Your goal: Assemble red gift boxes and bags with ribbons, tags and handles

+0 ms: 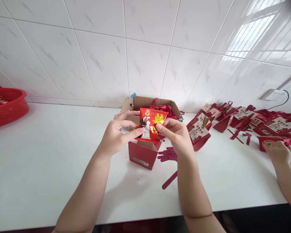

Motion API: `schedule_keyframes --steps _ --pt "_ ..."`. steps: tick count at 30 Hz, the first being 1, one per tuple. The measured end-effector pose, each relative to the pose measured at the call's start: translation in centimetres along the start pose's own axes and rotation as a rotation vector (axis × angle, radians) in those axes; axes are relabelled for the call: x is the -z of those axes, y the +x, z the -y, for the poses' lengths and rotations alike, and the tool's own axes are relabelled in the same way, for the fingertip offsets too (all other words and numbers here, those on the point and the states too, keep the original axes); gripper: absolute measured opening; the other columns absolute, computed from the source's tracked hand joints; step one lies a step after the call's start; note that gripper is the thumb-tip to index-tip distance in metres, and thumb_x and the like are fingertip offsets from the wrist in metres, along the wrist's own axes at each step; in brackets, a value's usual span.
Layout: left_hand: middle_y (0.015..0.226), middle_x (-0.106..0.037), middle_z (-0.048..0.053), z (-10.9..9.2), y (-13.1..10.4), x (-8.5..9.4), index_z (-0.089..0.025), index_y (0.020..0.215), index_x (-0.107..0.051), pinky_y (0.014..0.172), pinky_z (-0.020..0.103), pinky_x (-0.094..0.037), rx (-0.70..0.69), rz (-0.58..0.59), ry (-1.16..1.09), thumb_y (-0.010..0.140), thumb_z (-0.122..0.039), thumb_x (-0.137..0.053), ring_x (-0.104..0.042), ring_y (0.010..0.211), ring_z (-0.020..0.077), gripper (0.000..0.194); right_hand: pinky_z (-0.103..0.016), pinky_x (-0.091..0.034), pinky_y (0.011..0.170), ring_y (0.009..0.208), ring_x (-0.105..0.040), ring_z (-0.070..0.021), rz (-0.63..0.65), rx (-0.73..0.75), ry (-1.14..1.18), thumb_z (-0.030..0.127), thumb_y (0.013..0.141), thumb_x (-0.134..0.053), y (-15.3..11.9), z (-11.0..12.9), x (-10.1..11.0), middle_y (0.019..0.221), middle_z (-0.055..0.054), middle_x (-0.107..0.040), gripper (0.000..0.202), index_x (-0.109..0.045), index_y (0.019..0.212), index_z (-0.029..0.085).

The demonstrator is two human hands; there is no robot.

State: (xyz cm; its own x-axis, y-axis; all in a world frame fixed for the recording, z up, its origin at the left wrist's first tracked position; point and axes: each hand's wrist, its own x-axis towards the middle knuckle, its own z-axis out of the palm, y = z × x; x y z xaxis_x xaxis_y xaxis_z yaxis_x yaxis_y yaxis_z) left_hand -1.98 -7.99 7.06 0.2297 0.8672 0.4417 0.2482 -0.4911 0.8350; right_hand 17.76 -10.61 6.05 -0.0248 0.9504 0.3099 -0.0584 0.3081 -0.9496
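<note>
Between my two hands is a small red snack packet (151, 125) with gold lettering and printed figures. My left hand (122, 129) pinches its left edge with thumb and fingers. At the opposite edge, my right hand (172, 131) grips it the same way. Directly below the packet stands a red gift box (143, 156) with its top open; the packet partly hides it. Behind, a cardboard carton (142, 101) holds dark red ribbons (171, 110). Dark red strips (169, 155) lie beside the gift box, near my right wrist.
Finished-looking red gift boxes (199, 129) with ribbons line the right side. Another person's hand (278, 150) touches a box at far right. A red basin (8, 108) stands at far left. White tiled wall (99, 64) bounds the table's back.
</note>
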Motion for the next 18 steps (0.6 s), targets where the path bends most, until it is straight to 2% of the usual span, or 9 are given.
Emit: schedule_keyframes --steps 3,7,12,14,18 --pt "0.128 -0.061 0.000 0.1 0.0 0.1 -0.027 0.069 -0.074 0.111 0.047 -0.031 -0.002 0.033 0.010 0.074 -0.041 -0.074 -0.045 0.130 0.0312 0.014 -0.033 -0.056 0.072 0.078 -0.066 -0.0180 0.029 0.005 -0.003 0.042 0.075 -0.074 -0.3 0.2 0.0 0.084 -0.004 -0.070 0.024 -0.065 0.075 0.020" --pt "0.131 -0.059 0.002 0.2 0.1 0.3 -0.025 0.074 -0.074 0.110 0.046 -0.033 0.008 0.068 0.078 0.075 -0.043 -0.073 -0.045 0.129 0.0318 0.018 -0.034 -0.056 0.076 0.088 -0.067 -0.0194 0.075 0.012 -0.069 0.040 0.077 -0.073 -0.4 0.5 0.4 0.094 -0.005 -0.071 0.027 -0.066 0.095 0.022" --pt "0.139 -0.052 0.001 0.6 0.3 0.6 -0.028 0.080 -0.075 0.112 0.052 -0.028 0.027 0.142 0.293 0.076 -0.051 -0.070 -0.031 0.136 0.0335 0.024 -0.032 -0.055 0.073 0.087 -0.064 -0.0178 -0.018 0.088 -0.281 0.041 0.075 -0.074 -0.5 0.8 1.4 0.100 -0.004 -0.069 0.039 -0.065 0.109 0.024" --pt "0.141 -0.050 0.001 0.8 0.4 0.6 -0.030 0.083 -0.076 0.111 0.053 -0.029 0.036 0.178 0.327 0.076 -0.055 -0.069 -0.029 0.136 0.0340 0.027 -0.032 -0.055 0.073 0.086 -0.064 -0.0176 0.011 0.117 -0.341 0.039 0.076 -0.073 -0.6 0.8 1.6 0.099 -0.004 -0.070 0.037 -0.066 0.109 0.025" --pt "0.145 -0.044 -0.001 1.3 0.5 0.6 -0.032 0.086 -0.076 0.106 0.050 -0.039 0.089 0.254 0.356 0.073 -0.061 -0.067 -0.023 0.139 0.0347 0.033 -0.030 -0.051 0.068 0.077 -0.062 -0.0155 0.078 0.173 -0.512 0.028 0.081 -0.068 -0.8 0.8 1.4 0.088 -0.001 -0.070 0.014 -0.073 0.093 0.026"
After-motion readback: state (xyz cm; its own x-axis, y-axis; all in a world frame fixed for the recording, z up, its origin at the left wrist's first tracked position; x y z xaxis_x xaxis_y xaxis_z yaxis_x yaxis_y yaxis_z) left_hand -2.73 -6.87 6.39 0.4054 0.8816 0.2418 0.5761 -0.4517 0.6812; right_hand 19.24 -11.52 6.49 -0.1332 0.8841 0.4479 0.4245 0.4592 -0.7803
